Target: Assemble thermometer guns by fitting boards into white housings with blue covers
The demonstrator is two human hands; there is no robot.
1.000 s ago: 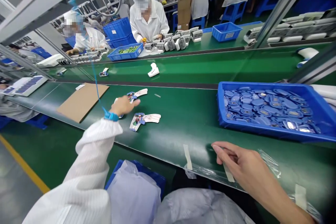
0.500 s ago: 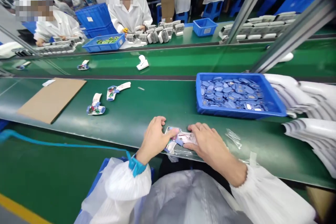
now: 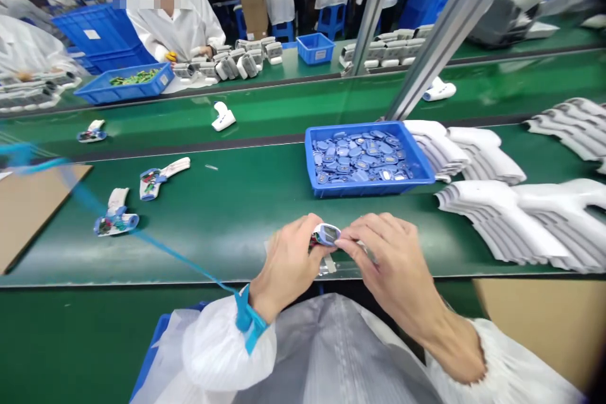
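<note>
My left hand point(image 3: 286, 262) and my right hand point(image 3: 392, 262) meet over the near edge of the green belt point(image 3: 237, 214). Both pinch a small white and blue thermometer half-shell point(image 3: 326, 235) with wires inside, tilted up between the fingertips. A blue coiled wrist strap point(image 3: 246, 319) sits on my left wrist. Straight ahead stands a blue tray point(image 3: 367, 186) full of small blue display parts. Two more half-shells with wiring point(image 3: 116, 218) point(image 3: 158, 175) lie on the belt to the left.
Stacks of white shell halves point(image 3: 502, 221) fill the belt at right. A cardboard sheet point(image 3: 28, 208) lies far left. A metal frame post point(image 3: 449, 19) slants up behind the tray. Workers in white coats sit across a second belt with blue bins point(image 3: 123, 85).
My left hand came back from the far left of the belt with a half-shell. Both hands closed on it at the near edge and lifted it. The view swung right.
</note>
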